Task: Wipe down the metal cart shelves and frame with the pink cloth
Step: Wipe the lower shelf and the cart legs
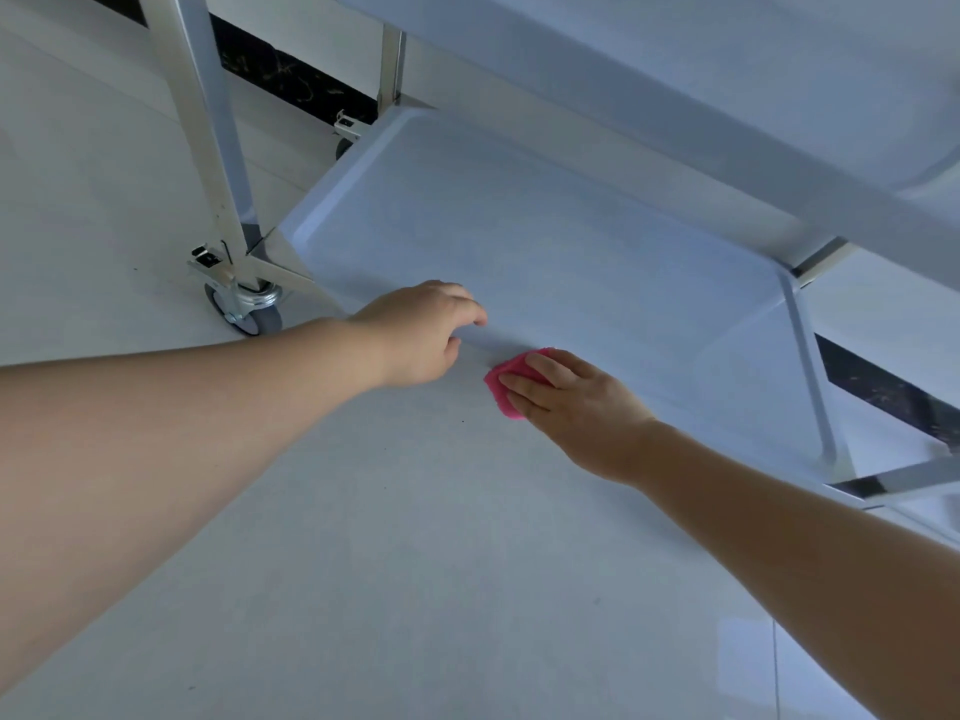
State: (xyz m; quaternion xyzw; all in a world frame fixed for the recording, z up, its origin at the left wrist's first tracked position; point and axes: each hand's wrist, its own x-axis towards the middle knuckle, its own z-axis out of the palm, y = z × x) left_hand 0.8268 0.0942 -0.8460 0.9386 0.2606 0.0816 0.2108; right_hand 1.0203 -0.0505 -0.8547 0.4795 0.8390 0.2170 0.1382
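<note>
The metal cart's bottom shelf [519, 226] lies low over the floor, seen from the front. My right hand [582, 402] presses the pink cloth [501, 387] flat against the shelf's front rim, with straight fingers laid over the cloth. Only the cloth's left part shows past the fingers. Just to the left, my left hand [415, 335] holds the same front rim, fingers curled over its top and thumb below. An upper shelf [675, 70] overhangs at the top right.
A slanted frame leg [202, 122] ends in a braked caster wheel [244, 304] at the shelf's front left corner. A second leg [390, 59] and caster stand at the back. Pale tiled floor [415, 563] fills the foreground. A dark skirting strip runs behind.
</note>
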